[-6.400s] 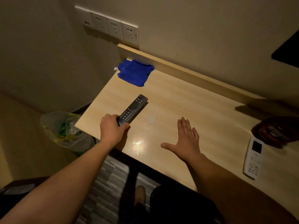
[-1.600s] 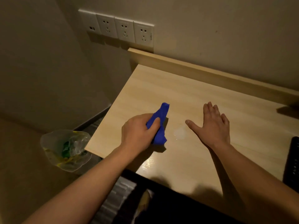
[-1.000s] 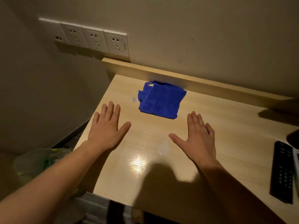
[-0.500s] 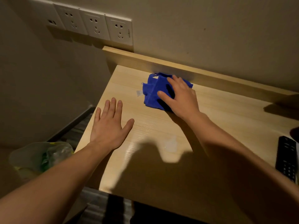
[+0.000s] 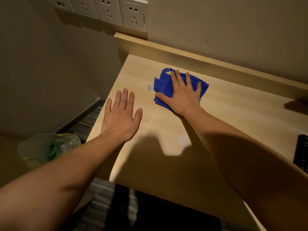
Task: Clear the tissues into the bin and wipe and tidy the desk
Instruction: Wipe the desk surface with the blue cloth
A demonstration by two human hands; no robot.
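Note:
A crumpled blue cloth [image 5: 162,87] lies near the back left corner of the light wooden desk [image 5: 233,117]. My right hand [image 5: 183,94] rests palm down on the cloth with fingers spread, thumb along its near edge, covering most of it. My left hand [image 5: 120,117] lies flat and open on the bare desk by the left edge, a short way left of the cloth. A small white scrap [image 5: 149,88] sticks out at the cloth's left side. Below the desk's left edge stands the bin [image 5: 48,149], lined with clear plastic and holding rubbish.
A raised wooden ledge [image 5: 200,57] runs along the back of the desk against the wall, with a row of sockets [image 5: 133,14] above it. A black remote [image 5: 302,152] shows at the right edge. My head's shadow falls on the near desk.
My right hand has settled flat onto the blue cloth, fingers spread wider than half a second ago. The left hand stays flat on the desk. The view has moved closer.

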